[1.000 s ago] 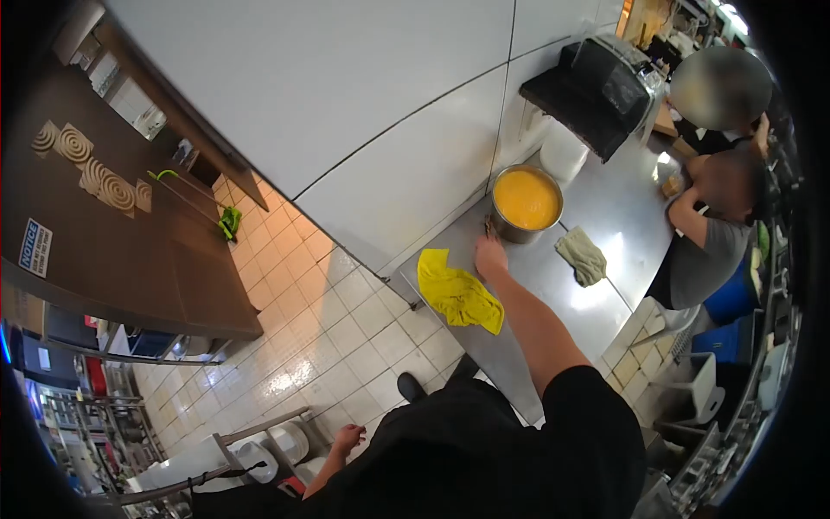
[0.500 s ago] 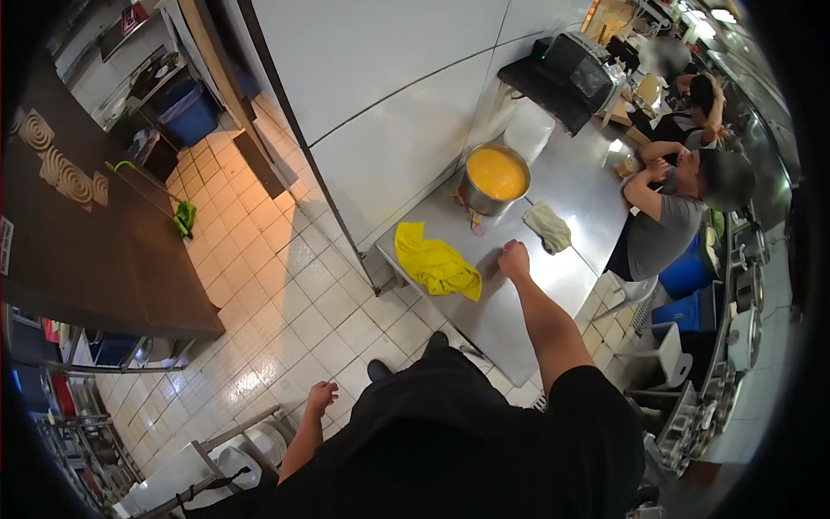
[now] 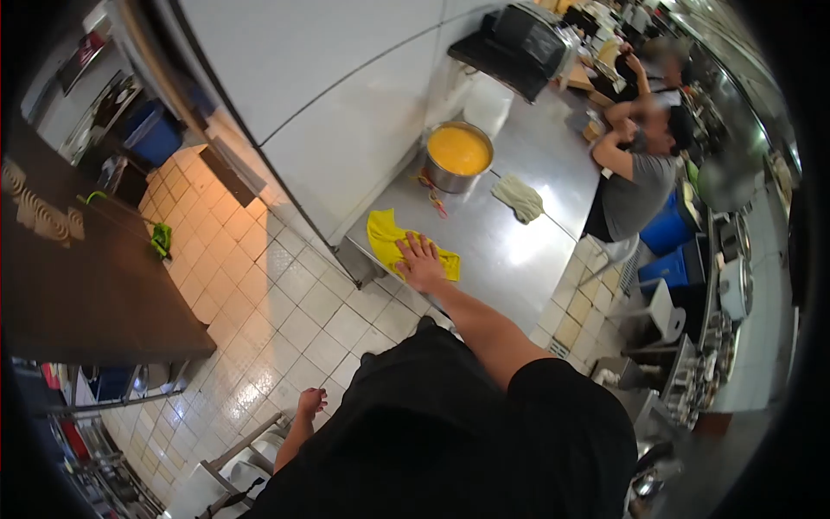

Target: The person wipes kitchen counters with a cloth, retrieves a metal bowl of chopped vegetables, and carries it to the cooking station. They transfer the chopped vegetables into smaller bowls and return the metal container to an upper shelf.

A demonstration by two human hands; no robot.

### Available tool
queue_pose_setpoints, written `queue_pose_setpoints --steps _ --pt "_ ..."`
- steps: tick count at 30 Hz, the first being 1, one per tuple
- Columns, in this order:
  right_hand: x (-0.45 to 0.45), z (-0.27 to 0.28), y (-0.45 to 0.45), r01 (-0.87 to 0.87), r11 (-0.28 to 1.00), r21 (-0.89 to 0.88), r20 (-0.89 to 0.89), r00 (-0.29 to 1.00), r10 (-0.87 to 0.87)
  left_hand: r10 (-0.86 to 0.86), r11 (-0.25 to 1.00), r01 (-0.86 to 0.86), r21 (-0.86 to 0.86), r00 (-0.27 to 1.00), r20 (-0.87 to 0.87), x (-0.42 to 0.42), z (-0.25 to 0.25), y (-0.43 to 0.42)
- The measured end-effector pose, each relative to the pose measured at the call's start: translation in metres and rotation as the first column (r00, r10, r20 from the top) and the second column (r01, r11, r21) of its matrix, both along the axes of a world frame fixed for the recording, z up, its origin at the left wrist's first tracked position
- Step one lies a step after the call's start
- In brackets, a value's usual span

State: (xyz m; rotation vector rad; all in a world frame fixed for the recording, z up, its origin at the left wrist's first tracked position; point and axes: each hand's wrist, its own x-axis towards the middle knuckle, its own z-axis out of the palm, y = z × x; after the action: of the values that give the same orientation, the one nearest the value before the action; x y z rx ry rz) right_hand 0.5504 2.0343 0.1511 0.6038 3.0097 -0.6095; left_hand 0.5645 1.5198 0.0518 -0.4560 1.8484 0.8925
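My right hand [image 3: 420,260] lies flat on a yellow cloth [image 3: 386,232] near the end of the steel table [image 3: 536,238], its fingers spread. Part of the cloth is hidden under the palm. Down at my left side hangs my left hand [image 3: 312,400], loosely curled and holding nothing that I can see. Farther along the table, against the wall, stands a metal pot [image 3: 450,180] with orange liquid [image 3: 459,150] in it. Beside the pot lies a pale folded cloth [image 3: 519,199].
A black machine [image 3: 519,43] sits on a wall shelf above the table. A person in a grey shirt [image 3: 644,195] leans on its far side. White stools [image 3: 661,313] and blue bins [image 3: 666,268] are at right. A metal rack [image 3: 238,450] stands by my left arm.
My right hand has moved left across the table onto the yellow cloth, and its fingers have gone from closed to spread. The camera view has shifted; my left hand still hangs down.
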Motion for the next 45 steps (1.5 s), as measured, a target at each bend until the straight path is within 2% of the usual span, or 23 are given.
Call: queue_pose_setpoints --steps 2,3,4,6,9,12,14,16,19,23,26,27,28,33,36,39,40,41,42,43,45 --pt "0.037 0.009 0.006 -0.063 0.998 -0.011 0.012 0.998 0.063 -0.152 0.986 0.157 0.058 0.985 -0.085 -0.002 -0.017 -0.010" --pt "0.060 0.012 0.011 -0.103 0.995 -0.017 0.021 0.994 0.103 -0.056 0.998 0.056 0.038 0.998 -0.014 -0.004 -0.013 0.000" --pt "0.086 0.013 0.018 -0.042 0.999 0.008 0.057 0.998 0.042 0.046 0.999 -0.047 0.010 0.998 0.053 -0.006 -0.011 0.008" --pt "0.141 0.011 0.037 0.123 0.989 0.078 0.084 0.988 -0.129 0.035 0.999 -0.035 0.008 0.998 0.049 -0.004 -0.010 0.021" --pt "0.201 -0.010 0.093 0.432 0.892 0.130 0.010 0.899 -0.437 0.013 0.999 -0.016 0.045 0.998 0.059 -0.001 -0.007 0.039" --pt "0.210 -0.006 0.159 0.591 0.805 0.053 0.034 0.804 -0.593 -0.147 0.989 0.146 0.023 0.989 0.026 -0.004 -0.001 0.061" --pt "0.203 -0.003 0.197 0.606 0.795 0.023 0.073 0.792 -0.606 -0.127 0.992 0.126 0.027 0.991 0.036 -0.005 -0.015 0.065" --pt "0.185 -0.002 0.229 0.597 0.802 0.011 0.090 0.798 -0.596 -0.104 0.994 0.107 -0.036 0.992 0.070 -0.013 0.001 0.077" --pt "0.162 0.000 0.267 0.567 0.823 0.034 0.093 0.818 -0.567 -0.148 0.985 0.146 -0.089 0.989 -0.011 -0.029 0.020 0.095" --pt "0.120 0.004 0.305 0.549 0.833 0.069 0.076 0.830 -0.553 -0.098 0.992 0.087 -0.086 0.986 -0.133 -0.046 0.043 0.119" --pt "0.094 0.001 0.330 0.535 0.839 0.097 0.069 0.838 -0.542 -0.055 0.998 0.054 -0.009 0.981 -0.187 -0.041 0.062 0.145" --pt "0.087 0.003 0.334 0.546 0.833 0.091 0.066 0.831 -0.552 -0.138 0.990 0.137 -0.017 0.969 -0.204 -0.039 0.054 0.142" --pt "0.079 0.007 0.338 0.537 0.840 0.081 0.052 0.839 -0.542 -0.186 0.982 0.175 -0.069 0.961 -0.205 -0.033 0.053 0.141" --pt "0.111 0.012 0.308 0.568 0.815 0.119 0.066 0.814 -0.577 -0.196 0.970 0.174 -0.167 0.973 -0.122 0.000 0.039 0.103" --pt "0.143 0.005 0.271 0.615 0.770 0.170 0.033 0.777 -0.628 -0.011 0.986 -0.003 -0.169 0.996 -0.083 0.026 0.027 0.061" --pt "0.162 0.011 0.233 0.705 0.685 0.183 0.005 0.696 -0.718 0.075 0.995 -0.075 -0.061 0.997 -0.002 0.059 0.002 0.007" --pt "0.163 0.014 0.218 0.744 0.650 0.152 0.013 0.656 -0.754 0.031 0.984 -0.028 -0.177 0.999 0.011 0.071 -0.004 -0.005" --pt "0.164 0.000 0.210 0.780 0.596 0.193 0.025 0.603 -0.797 0.128 0.974 -0.112 -0.195 0.989 0.070 0.085 -0.020 -0.021" --pt "0.165 -0.013 0.203 0.808 0.540 0.235 0.037 0.548 -0.836 0.168 0.971 -0.152 -0.184 0.983 0.076 0.098 -0.015 -0.031" --pt "0.168 -0.023 0.191 0.823 0.499 0.271 0.008 0.517 -0.856 0.034 0.999 -0.035 -0.032 0.999 -0.030 0.112 -0.025 -0.055" --pt "0.158 -0.036 0.166 0.843 0.452 0.291 0.013 0.469 -0.883 -0.093 0.993 0.104 0.063 0.983 -0.156 0.135 -0.050 -0.095"
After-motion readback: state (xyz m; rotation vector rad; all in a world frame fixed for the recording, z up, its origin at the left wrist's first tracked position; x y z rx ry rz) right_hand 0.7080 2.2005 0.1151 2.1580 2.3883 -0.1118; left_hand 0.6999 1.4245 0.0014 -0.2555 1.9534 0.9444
